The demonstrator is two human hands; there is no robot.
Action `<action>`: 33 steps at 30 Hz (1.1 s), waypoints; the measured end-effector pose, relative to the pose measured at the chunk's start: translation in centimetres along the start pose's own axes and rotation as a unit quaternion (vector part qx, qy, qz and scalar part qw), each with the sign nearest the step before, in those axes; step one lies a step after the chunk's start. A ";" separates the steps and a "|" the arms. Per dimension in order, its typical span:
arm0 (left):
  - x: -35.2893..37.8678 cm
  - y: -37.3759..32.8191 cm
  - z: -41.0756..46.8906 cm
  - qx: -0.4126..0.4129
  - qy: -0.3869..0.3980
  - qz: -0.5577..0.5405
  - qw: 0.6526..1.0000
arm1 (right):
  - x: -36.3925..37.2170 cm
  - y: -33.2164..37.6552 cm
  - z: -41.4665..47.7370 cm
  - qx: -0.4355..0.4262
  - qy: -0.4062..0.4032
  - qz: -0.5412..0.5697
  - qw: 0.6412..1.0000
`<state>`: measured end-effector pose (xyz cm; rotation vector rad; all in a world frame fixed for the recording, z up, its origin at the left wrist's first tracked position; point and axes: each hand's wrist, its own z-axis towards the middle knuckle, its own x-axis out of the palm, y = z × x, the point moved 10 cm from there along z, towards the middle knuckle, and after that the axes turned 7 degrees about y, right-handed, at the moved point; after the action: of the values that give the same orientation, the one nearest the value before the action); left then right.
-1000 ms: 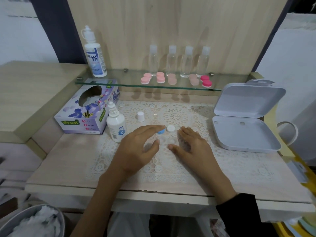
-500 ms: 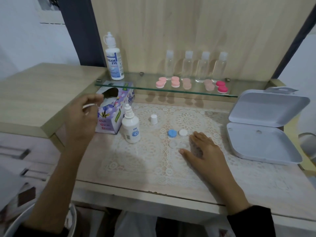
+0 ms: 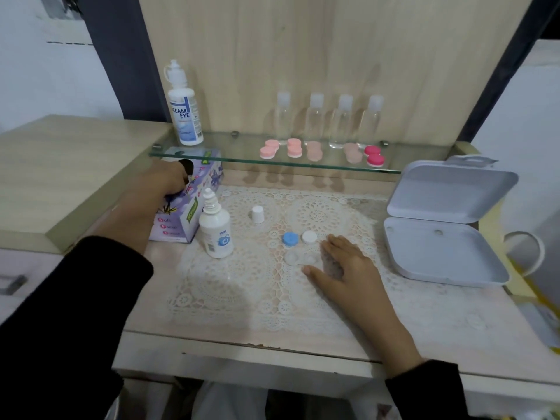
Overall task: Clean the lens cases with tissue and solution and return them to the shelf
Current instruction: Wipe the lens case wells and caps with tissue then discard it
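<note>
A clear lens case base (image 3: 298, 258) lies open on the lace mat (image 3: 230, 286), with its blue cap (image 3: 290, 238) and white cap (image 3: 309, 237) just behind it. My right hand (image 3: 348, 268) rests flat on the mat, fingers straight, touching the base's right side. My left hand (image 3: 160, 186) is on top of the purple tissue box (image 3: 185, 216), its fingertips hidden in the box's opening. No tissue shows in its grip. A small solution bottle (image 3: 215, 230) stands uncapped beside the box, its white cap (image 3: 258, 214) apart on the mat.
The glass shelf (image 3: 394, 169) carries several pink lens cases (image 3: 294, 147), a dark pink one (image 3: 375, 156), several clear bottles (image 3: 342, 122) and a large solution bottle (image 3: 184, 107). An open white hinged box (image 3: 439, 256) sits at the right.
My left hand left the caps at the mat's middle, swung left and came down onto the tissue box opening. My right hand stayed by the case base.
</note>
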<state>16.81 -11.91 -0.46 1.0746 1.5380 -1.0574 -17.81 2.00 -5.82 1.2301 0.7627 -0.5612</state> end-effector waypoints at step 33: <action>-4.1 -0.5 -5.4 0.064 -0.338 -0.036 0.938 | 1.0 0.1 0.1 -0.010 0.047 -0.085 0.995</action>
<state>15.83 -7.44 4.58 0.6321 0.9637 -1.4085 -17.03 1.92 -6.53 1.1867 0.9570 -0.6353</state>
